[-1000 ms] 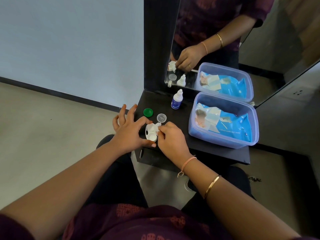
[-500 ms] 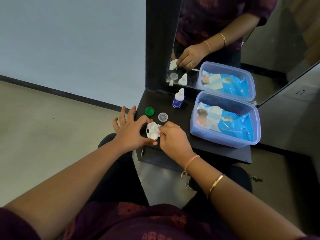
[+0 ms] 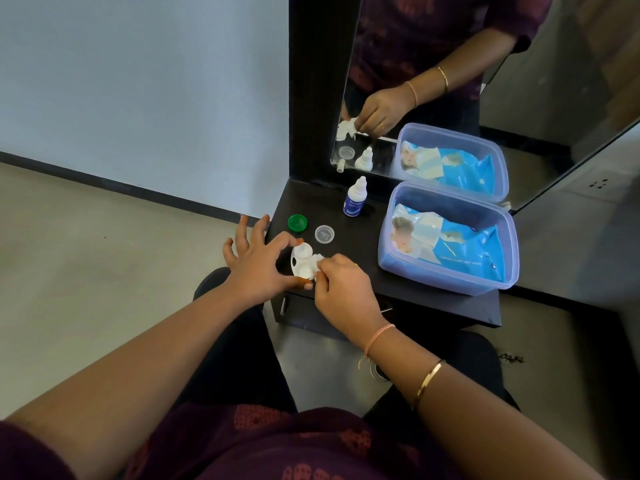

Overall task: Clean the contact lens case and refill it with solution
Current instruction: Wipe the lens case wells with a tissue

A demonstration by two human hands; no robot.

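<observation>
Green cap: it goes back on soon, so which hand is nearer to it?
Left. The left hand grips the lens case just below-left of the green cap; the right hand, pinching a white tissue, lies farther, below-right.

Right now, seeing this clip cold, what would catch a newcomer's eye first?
At the near-left edge of the dark shelf, the left hand pinches the white contact lens case by its ends while the right hand holds a white wad against it. Just behind lie a green cap and a clear cap, off the case. A blue tub with a wipes pack fills the right side.
</observation>
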